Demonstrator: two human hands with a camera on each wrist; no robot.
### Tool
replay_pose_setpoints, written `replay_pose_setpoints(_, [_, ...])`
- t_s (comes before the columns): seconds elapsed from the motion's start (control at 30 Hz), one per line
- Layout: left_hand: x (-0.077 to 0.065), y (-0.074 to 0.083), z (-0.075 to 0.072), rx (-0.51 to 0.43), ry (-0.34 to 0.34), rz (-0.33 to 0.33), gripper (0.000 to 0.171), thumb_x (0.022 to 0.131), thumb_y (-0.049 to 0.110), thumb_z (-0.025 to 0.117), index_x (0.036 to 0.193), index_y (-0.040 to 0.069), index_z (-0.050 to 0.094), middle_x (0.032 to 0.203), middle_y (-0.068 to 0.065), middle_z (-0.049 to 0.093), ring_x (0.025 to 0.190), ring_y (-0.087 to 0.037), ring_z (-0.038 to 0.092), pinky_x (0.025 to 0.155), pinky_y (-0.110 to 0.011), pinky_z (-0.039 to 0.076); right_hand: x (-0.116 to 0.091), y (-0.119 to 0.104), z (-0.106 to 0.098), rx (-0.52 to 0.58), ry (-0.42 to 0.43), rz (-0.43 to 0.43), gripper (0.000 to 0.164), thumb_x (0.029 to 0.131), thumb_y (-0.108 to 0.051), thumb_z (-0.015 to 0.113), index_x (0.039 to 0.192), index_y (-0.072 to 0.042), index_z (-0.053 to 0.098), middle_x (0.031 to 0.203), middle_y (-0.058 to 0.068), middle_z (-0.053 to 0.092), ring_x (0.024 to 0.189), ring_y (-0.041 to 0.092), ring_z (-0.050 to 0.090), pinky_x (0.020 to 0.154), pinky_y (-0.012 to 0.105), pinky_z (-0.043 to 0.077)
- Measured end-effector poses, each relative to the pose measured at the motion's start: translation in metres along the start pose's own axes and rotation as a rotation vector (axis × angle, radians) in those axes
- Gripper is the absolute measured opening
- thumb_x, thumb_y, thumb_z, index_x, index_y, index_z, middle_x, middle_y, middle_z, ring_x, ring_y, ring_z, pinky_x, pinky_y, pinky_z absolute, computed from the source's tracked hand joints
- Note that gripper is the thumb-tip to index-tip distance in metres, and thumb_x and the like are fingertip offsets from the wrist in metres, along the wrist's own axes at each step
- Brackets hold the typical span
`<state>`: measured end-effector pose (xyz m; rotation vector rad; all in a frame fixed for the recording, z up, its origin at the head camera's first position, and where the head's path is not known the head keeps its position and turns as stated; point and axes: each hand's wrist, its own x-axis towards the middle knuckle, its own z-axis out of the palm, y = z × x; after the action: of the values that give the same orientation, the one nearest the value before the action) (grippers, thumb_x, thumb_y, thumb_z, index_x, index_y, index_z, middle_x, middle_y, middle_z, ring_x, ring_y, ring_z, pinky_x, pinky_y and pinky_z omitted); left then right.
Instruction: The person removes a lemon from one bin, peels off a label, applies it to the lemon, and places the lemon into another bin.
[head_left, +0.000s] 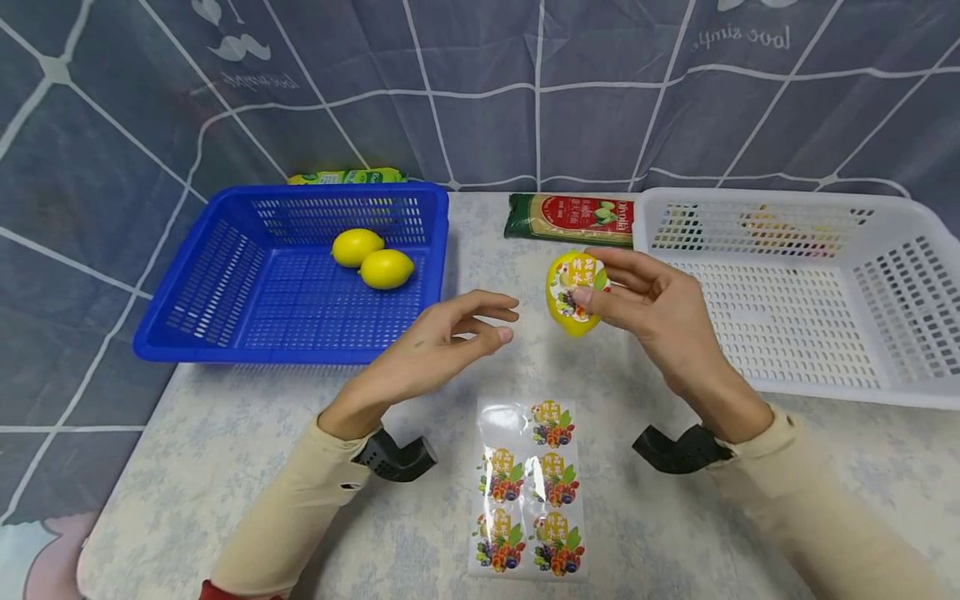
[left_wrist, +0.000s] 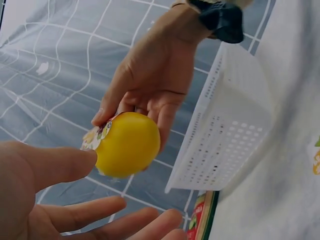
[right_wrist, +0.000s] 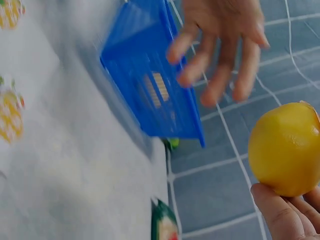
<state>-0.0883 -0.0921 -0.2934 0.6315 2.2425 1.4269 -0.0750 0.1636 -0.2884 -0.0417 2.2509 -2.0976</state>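
My right hand [head_left: 660,321] holds a yellow lemon [head_left: 561,315] above the table, thumb pressed on the round fruit sticker [head_left: 581,275] on its face. The same lemon [left_wrist: 131,145] shows in the left wrist view, the sticker's edge slightly raised from the skin. To the left of it my left hand [head_left: 438,342] hovers with loosely bent fingers, apart from the lemon and holding nothing. A sheet of stickers [head_left: 528,500] lies on the table below the hands, with a blank spot at its upper left. Two more lemons [head_left: 387,269] rest in the blue basket [head_left: 292,354].
At the right stands a white basket [head_left: 795,385], its near-left part behind my right hand. A red and green pasta packet [head_left: 572,216] lies between the baskets at the back. Behind the blue basket is a green-yellow packet [head_left: 348,176]. A grey checked curtain [head_left: 487,92] hangs behind.
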Motion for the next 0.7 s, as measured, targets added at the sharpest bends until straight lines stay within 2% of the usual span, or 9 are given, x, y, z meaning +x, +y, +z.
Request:
replay_pose_setpoints(0.2, [-0.002,-0.006,-0.002,0.004,-0.021,0.002,0.031,0.100,0.025,0.059,0.129,0.014,0.061,0.126,0.002,0.062,0.109,-0.016,0.062,0.092,-0.037,0.052,0.014,-0.004,-0.021,0.039,0.088,0.032,0.058,0.085,-0.020,0.079,0.136,-0.007,0.057,0.121,0.004,0.066,0.095,0.010,0.069,0.077,0.023,0.057])
replay_pose_setpoints(0.37, [-0.003,-0.008,-0.002,0.014,-0.033,0.003,0.029,0.100,0.023,0.059,0.127,0.014,0.063,0.126,0.002,0.063,0.108,-0.015,0.062,0.091,-0.036,0.052,0.025,-0.004,-0.041,0.130,0.119,0.044,0.059,0.084,-0.016,0.080,0.136,-0.003,0.054,0.116,0.003,0.067,0.093,0.010,0.070,0.075,0.023,0.057])
replay_pose_setpoints(0.47, [-0.003,-0.009,-0.003,0.020,-0.038,0.003,0.028,0.100,0.023,0.059,0.126,0.014,0.064,0.125,0.002,0.063,0.107,-0.015,0.063,0.091,-0.036,0.052,0.032,-0.004,-0.055,0.170,0.133,0.054,0.061,0.082,-0.015,0.081,0.135,-0.002,0.053,0.113,0.002,0.068,0.094,0.011,0.069,0.075,0.023,0.057])
replay_pose_setpoints(0.7, [-0.004,-0.013,-0.004,0.003,-0.054,0.007,0.028,0.099,0.023,0.059,0.125,0.013,0.064,0.126,0.003,0.063,0.107,-0.015,0.063,0.091,-0.037,0.052,0.046,-0.006,-0.086,0.168,0.153,0.088,0.072,0.081,-0.016,0.082,0.142,-0.003,0.046,0.116,0.002,0.063,0.104,0.014,0.063,0.072,0.021,0.057])
